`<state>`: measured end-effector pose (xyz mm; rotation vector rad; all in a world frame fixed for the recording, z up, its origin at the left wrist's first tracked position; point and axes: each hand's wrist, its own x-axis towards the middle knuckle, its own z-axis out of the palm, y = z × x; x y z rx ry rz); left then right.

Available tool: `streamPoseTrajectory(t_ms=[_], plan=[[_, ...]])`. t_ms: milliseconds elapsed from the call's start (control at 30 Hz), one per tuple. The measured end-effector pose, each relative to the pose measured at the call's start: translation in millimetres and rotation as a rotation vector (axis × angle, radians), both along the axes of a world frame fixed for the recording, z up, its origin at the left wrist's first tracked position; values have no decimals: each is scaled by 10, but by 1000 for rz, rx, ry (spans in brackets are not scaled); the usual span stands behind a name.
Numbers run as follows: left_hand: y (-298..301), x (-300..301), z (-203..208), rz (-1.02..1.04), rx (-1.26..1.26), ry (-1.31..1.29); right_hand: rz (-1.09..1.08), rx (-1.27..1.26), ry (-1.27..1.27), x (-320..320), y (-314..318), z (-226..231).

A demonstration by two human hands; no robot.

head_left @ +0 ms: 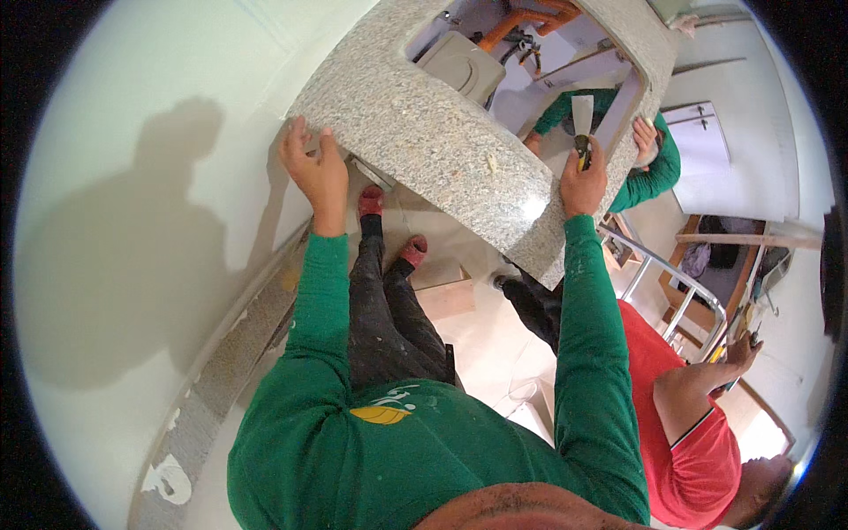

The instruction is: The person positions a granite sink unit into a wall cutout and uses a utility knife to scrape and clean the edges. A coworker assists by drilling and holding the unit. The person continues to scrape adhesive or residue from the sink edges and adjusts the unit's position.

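Note:
A speckled granite countertop with a large rectangular cutout lies in front of me. My left hand is at its left corner beside the wall, fingers apart, the fingertips at the slab's edge. In my right hand is a putty knife, its broad metal blade pointing up and away over the cutout. The fingers are wrapped round its black and yellow handle. That hand is at the near right part of the slab, between the cutout and the edge.
Through the cutout show orange pipes and a beige plastic box. A co-worker in green has a hand on the slab's right edge. A person in a red shirt stands at my right, near a metal ladder. A pale wall borders the left.

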<state>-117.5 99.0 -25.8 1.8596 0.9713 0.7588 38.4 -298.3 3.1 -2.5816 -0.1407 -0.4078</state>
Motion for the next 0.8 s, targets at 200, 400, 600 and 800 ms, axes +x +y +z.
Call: streamPoseTrajectory(t_ms=[200, 400, 600, 800], plan=[[36, 421, 275, -440, 453, -44, -54, -14, 29, -6, -5, 21], [272, 1457, 280, -738, 660, -3, -72, 74, -4, 5, -81, -40], [375, 2354, 233, -906, 911, 189, -94, 127, 71, -4, -77, -40], [491, 2609, 85, -859, 913, 122, -59, 189, 16, 7, -108, -111]])
